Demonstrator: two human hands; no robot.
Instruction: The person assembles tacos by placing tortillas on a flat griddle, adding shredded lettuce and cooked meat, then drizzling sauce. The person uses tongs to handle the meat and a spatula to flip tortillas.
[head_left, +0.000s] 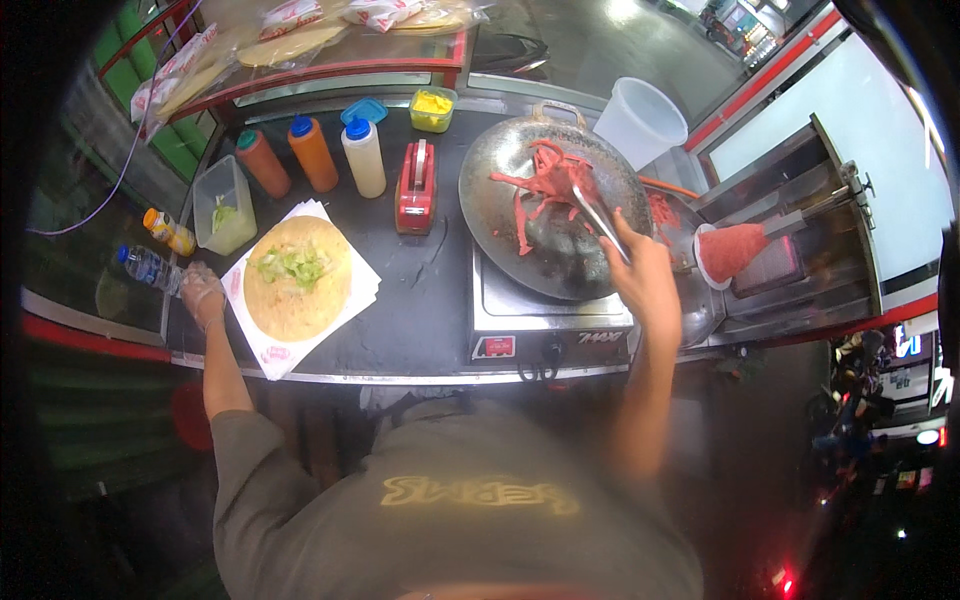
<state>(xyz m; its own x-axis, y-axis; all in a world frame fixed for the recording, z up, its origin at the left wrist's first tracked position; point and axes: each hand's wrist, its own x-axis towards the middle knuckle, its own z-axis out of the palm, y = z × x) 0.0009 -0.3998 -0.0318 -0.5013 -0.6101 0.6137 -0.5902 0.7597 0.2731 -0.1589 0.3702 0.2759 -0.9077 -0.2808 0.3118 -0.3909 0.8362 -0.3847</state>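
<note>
My right hand (640, 268) is closed around metal tongs (597, 222), whose tips reach into a wide wok (500, 240). Strips of reddish meat (550, 180) lie in the wok, bunched near the tong tips. On the left, my left hand (203, 293) wears a clear plastic glove and touches or sits close against the base of a clear blue-capped bottle (150, 268). Its fingers are too unclear to show a grip. Beside it, a round flatbread (300, 316) rests on white paper sheets (364, 286), with shredded lettuce (292, 266) on top.
Red, orange and white squeeze bottles (363, 158) line the back, near a red dispenser (415, 190). A plastic tub (226, 196) holds lettuce. The wok sits on a steel stove (545, 320). A meat cone on a spit (730, 252) stands right, beside a white bucket (640, 122).
</note>
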